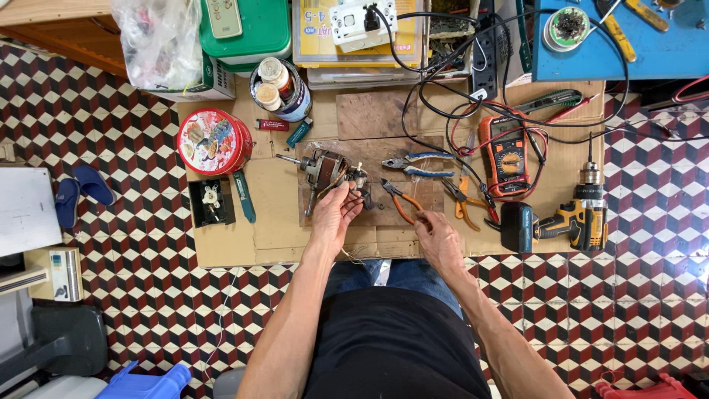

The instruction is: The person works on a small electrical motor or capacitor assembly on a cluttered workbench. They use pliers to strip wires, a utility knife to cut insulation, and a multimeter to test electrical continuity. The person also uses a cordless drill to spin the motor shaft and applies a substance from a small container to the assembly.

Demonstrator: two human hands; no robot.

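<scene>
Left hand (pixel 336 214): fingers curled around the small metal motor (pixel 325 171) with copper windings, on the cardboard surface (pixel 273 222).
Right hand (pixel 436 233): closed on the orange-handled cutters (pixel 399 199) beside the motor.

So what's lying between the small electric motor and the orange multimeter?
Blue-handled pliers lie between the small electric motor and the orange multimeter, seen in the head view.
</scene>
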